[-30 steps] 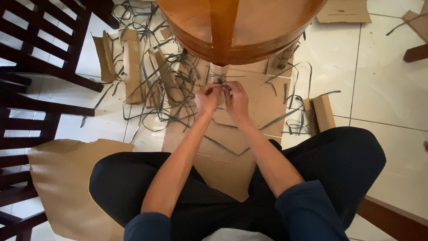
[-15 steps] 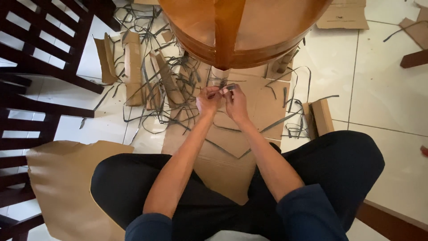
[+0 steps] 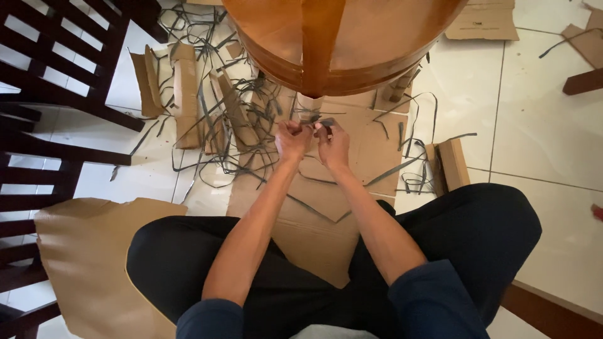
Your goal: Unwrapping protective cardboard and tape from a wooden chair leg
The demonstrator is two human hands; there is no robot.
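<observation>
I sit cross-legged on a tiled floor. My left hand [image 3: 293, 138] and my right hand [image 3: 333, 142] are held close together just below a round wooden piece of furniture [image 3: 339, 37]. Both hands pinch a thin dark strap [image 3: 316, 120] between their fingers, near the piece's pale leg [image 3: 309, 102]. Under my forearms lies flattened brown cardboard [image 3: 314, 232].
Loose dark straps [image 3: 213, 138] and folded cardboard pieces [image 3: 182, 94] litter the floor to the left. A small cardboard block [image 3: 447, 164] lies to the right. Dark wooden chair frames [image 3: 56, 94] stand on the left. A brown paper sheet [image 3: 88, 263] lies by my left knee.
My hands have stayed at the same spot below the wooden piece, with only small finger movements on the strap. The view shifted slightly.
</observation>
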